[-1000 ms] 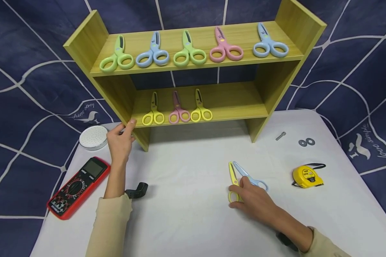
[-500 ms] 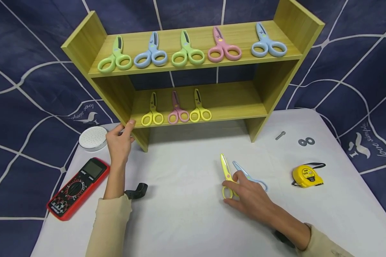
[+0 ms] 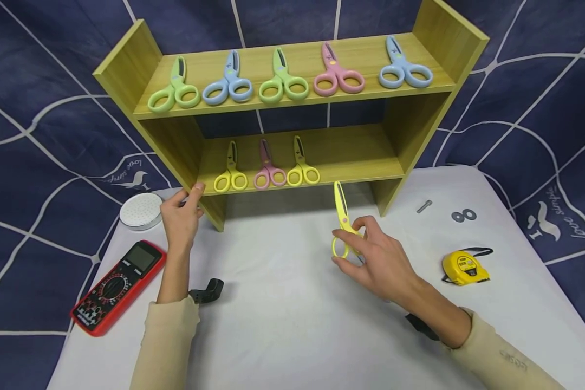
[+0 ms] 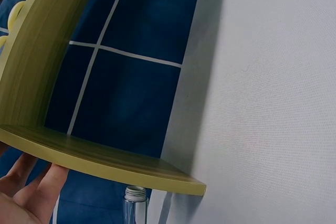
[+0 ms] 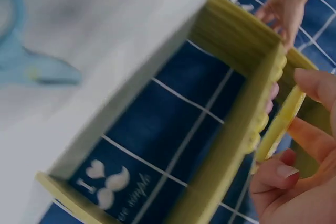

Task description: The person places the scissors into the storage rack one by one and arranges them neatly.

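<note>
My right hand (image 3: 382, 260) pinches a pair of yellow scissors (image 3: 343, 208) by the handle loops, blades pointing up at the lower board's front edge. The right wrist view shows these scissors (image 5: 283, 121) edge-on between thumb and fingers. My left hand (image 3: 180, 216) holds the left side panel of the wooden shelf (image 3: 356, 149), thumb at the lower board's corner. Yellow scissors (image 3: 231, 176), pink scissors (image 3: 268, 168) and more yellow scissors (image 3: 302, 168) lie on that board. Blue scissors (image 5: 39, 66) lie on the table, mostly hidden by my right hand in the head view.
Green, blue and pink scissors (image 3: 335, 70) line the top board. A red multimeter (image 3: 119, 287) and a shower head (image 3: 141, 210) lie at left. A yellow tape measure (image 3: 465, 267), a bolt (image 3: 424, 206) and two washers (image 3: 464, 215) sit at right.
My right hand has lifted the yellow scissors from beside the blue pair and moved them away from me, up to the lower board. My left hand stays at the panel.
</note>
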A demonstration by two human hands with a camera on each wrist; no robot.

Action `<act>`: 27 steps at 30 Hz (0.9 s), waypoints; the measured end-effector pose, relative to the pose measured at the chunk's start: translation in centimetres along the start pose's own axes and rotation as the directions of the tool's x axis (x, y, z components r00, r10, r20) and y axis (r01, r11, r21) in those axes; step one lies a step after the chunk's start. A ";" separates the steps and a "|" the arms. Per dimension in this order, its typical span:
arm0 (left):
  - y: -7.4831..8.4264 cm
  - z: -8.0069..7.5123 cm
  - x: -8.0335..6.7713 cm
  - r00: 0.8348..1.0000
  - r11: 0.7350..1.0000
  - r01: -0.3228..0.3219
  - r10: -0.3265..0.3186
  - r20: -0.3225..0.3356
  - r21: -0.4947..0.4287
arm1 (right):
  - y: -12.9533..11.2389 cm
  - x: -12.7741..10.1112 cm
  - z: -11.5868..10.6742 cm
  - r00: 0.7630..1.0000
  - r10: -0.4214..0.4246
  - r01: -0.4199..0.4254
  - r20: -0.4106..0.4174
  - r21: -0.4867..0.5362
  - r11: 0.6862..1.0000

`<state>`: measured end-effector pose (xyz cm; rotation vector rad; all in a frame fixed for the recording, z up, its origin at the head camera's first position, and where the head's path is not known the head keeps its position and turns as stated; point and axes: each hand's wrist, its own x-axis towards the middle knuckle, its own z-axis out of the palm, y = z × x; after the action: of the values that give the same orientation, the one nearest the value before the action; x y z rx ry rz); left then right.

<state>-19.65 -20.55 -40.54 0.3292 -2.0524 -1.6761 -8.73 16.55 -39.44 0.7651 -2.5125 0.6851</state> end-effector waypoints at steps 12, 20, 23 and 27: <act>-0.1 0.0 0.1 1.000 1.000 0.003 -0.004 -0.009 -0.027 | 0.8 5.8 -2.1 0.988 0.103 -0.099 0.115 -0.037 0.994; -0.2 0.0 0.1 1.000 0.999 0.003 -0.003 -0.023 -0.038 | 1.8 9.6 -2.3 0.984 0.129 -0.123 0.124 -0.049 0.991; -0.2 0.1 0.1 1.000 0.999 0.000 -0.001 -0.018 -0.038 | 2.5 10.6 -2.0 0.981 0.137 -0.129 0.137 -0.065 0.990; -0.3 0.1 0.1 1.000 0.999 0.001 -0.002 -0.016 -0.032 | 3.3 11.3 -1.7 0.981 0.126 -0.113 0.148 -0.092 0.989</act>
<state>-19.82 -20.57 -40.78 0.3327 -2.0119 -1.7003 -18.88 15.47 -33.33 0.6645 -2.7261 0.5763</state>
